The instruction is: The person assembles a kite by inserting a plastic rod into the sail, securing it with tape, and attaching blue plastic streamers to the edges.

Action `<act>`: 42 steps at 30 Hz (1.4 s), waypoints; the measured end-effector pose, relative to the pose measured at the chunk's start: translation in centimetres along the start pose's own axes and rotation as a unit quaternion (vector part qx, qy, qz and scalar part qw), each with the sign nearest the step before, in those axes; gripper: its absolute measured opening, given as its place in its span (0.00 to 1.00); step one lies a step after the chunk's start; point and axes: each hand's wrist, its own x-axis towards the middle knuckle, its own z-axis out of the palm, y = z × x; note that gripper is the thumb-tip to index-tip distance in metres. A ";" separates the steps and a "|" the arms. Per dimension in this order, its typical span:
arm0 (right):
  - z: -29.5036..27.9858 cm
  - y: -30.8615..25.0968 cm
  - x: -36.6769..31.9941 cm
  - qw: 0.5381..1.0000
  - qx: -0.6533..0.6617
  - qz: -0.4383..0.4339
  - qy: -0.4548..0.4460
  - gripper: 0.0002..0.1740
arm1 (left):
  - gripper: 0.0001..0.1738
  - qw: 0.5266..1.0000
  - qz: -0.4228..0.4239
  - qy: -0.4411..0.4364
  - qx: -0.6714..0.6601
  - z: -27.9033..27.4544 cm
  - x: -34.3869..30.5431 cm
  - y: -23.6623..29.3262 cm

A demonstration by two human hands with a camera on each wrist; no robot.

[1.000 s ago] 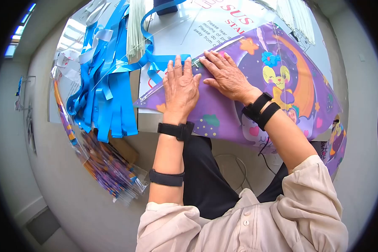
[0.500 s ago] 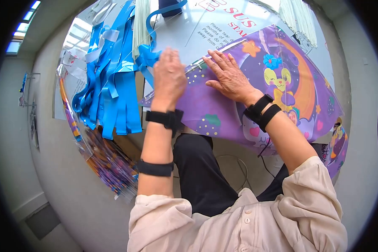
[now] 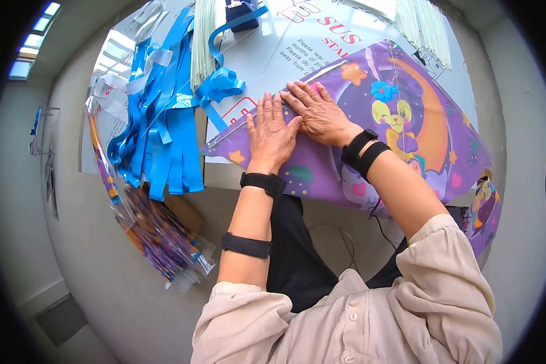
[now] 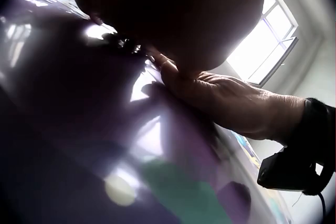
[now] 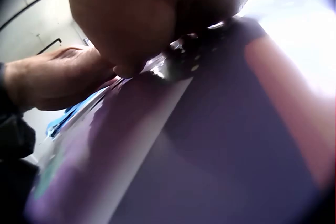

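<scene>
A purple kite (image 3: 431,139), printed with a yellow-faced bear and an orange moon, lies spread over the front of the table and hangs past its near edge. My left hand (image 3: 270,139) rests on its upper left edge with fingers extended. Right beside it, my right hand (image 3: 321,115) lies palm down on the same edge, fingers straight. The two thumbs come close together in the head view. In the left wrist view the kite's glossy film (image 4: 173,155) fills the foreground, and the dark palm hides much of the fingertips.
Blue ribbon strips (image 3: 182,145) drape over the table's left side, with a crumpled ribbon loop (image 3: 224,85) near the kite. White rods (image 3: 205,48) and a dark blue box (image 3: 242,18) lie farther back; more rods (image 3: 418,36) at back right. Wrapped kites (image 3: 164,242) hang at lower left.
The blue ribbon at the kite's edge has been pushed left into a crumpled loop. My left hand swung left, then returned to the kite; my right hand shifted slightly left along the edge.
</scene>
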 end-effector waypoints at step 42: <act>-0.6 3.9 -2.3 0.990 0.001 0.141 0.021 0.40 | 0.07 0.965 0.078 0.215 -0.127 -8.7 8.0 -5.4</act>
